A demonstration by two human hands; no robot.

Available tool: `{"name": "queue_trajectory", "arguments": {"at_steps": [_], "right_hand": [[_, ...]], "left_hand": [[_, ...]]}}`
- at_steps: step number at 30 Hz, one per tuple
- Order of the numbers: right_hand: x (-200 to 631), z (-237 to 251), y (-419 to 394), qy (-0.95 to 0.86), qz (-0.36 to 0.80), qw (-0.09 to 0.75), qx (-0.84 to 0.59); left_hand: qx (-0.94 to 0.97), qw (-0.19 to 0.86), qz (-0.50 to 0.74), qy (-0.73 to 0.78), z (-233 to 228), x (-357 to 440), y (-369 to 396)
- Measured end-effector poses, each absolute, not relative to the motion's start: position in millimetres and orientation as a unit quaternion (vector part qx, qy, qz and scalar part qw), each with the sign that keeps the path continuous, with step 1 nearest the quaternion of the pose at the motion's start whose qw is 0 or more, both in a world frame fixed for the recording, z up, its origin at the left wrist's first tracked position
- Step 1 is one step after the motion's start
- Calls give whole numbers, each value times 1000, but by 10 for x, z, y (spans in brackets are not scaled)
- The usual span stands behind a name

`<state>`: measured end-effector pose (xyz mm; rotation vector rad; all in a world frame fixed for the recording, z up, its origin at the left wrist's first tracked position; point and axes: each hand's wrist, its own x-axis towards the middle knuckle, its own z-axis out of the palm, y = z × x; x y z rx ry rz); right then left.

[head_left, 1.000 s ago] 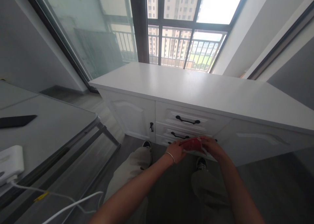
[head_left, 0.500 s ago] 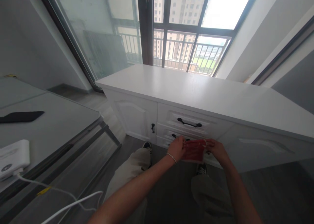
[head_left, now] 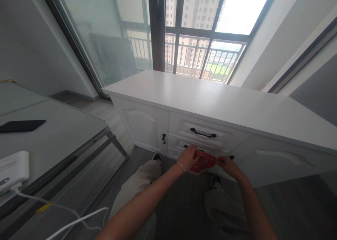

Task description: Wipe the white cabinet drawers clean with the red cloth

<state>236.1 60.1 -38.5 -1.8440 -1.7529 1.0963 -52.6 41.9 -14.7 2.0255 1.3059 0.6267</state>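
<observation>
Two hands, left hand [head_left: 188, 157] and right hand [head_left: 228, 163], each in a pinching grip on the red packet [head_left: 201, 161], now crumpled narrower than half a second ago, low before the white cabinet [head_left: 210, 103], over the shoes.

Left hand [head_left: 189, 158] and right hand [head_left: 228, 164] pinching red packet [head_left: 202, 161] between them, white cabinet [head_left: 210, 106] in front, black drawer handle [head_left: 203, 132] above

Bare forearms; a thin silver bangle [head_left: 180, 166] at the left wrist, pale beige trousers [head_left: 137, 194], black-and-white canvas sneakers [head_left: 216, 181].
</observation>
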Motion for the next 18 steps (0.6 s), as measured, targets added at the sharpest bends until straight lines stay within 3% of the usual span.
{"name": "queue_trajectory", "arguments": {"at_steps": [7,14,18], "right_hand": [[2098,-251,448,-628,410,254,-611],[1559,-341,415,-722,391,229,-523],[1591,-398,440,-697,481,166,-506]], "left_hand": [[786,327,108,513,62,-497,328],[817,297,80,488,44,-495,325],[824,298,59,479,39,-540,358]]}}
